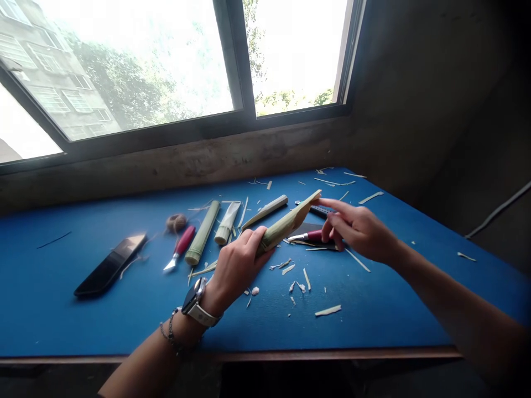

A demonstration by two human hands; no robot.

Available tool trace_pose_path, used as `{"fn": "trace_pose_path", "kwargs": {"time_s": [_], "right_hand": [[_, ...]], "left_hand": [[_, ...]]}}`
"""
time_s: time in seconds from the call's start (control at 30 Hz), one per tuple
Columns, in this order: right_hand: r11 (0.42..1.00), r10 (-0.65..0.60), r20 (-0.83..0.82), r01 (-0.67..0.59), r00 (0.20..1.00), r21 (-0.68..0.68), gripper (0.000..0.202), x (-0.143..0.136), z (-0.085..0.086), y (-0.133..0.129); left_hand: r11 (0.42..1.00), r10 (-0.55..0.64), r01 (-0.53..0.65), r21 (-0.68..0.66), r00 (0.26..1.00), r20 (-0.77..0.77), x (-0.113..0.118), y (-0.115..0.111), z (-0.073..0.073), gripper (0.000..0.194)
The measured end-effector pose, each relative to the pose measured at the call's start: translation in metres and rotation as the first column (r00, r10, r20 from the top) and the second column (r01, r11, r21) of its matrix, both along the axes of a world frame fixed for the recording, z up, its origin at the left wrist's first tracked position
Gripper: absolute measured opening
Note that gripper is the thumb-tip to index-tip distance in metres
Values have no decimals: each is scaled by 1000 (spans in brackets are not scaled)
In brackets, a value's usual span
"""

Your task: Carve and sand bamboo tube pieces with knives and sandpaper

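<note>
A green bamboo piece (pixel 284 228) with a slanting, pointed end is in my left hand (pixel 240 265), whose fingers wrap round its lower part. It is raised over the table, tip up and to the right. My right hand (pixel 357 226) touches that tip with an outstretched index finger. Its other fingers curl around the handle of a red-handled carving knife (pixel 313 236), the blade pointing left; those fingers hide the handle's end. Below and behind the knife lies a dark flat object (pixel 305 228), partly covered.
On the blue table (pixel 385 309) are more bamboo pieces (pixel 203 232), another red-handled knife (pixel 185 240), a twine roll (pixel 176 222) and a dark, glossy flat object (pixel 110 268). Shavings (pixel 327 310) are scattered about. A window (pixel 166 66) stands behind.
</note>
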State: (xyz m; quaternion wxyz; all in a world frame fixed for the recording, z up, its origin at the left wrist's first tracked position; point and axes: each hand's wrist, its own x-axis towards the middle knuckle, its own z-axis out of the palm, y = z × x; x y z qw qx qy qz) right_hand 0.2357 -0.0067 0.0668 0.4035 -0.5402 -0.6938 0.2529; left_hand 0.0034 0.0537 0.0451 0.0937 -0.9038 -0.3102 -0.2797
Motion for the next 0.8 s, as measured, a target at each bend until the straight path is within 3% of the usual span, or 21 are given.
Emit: {"fn": "trace_pose_path", "kwargs": {"time_s": [0.1,0.13,0.23,0.27,0.4,0.57,0.7,0.8], "right_hand": [[971,197,14,-194,980,-140,43,-2,0,-1],[975,187,23,-183,982,-127,42,-2,1,-1],[999,-39,-20,39,999,17,45,1,1,-1],[998,-55,-43,56,998,17,46,1,1,-1],[977,181,-32,-184,983,-106,41,-1,0,0],[1000,3,-107,-3,994,5,44,3,-1,1],[977,176,-44,-180,983,-113,43,1,-1,1],[997,59,-74,-62,996,-39,44,3,0,1]], "left_hand": [[999,-7,8,39,1000,-17,0,-1,0,36],[999,-4,5,50,1000,-15,0,-2,0,35],[997,18,-18,78,1000,4,1,-3,0,34],[996,22,-22,86,1000,0,1,-3,0,34],[994,16,-14,111,1000,-21,1,-4,0,33],[993,18,-18,113,1000,5,1,-4,1,33],[989,20,-17,148,1000,-17,2,-4,0,33],[987,16,-18,161,1000,10,2,-4,0,34]]}}
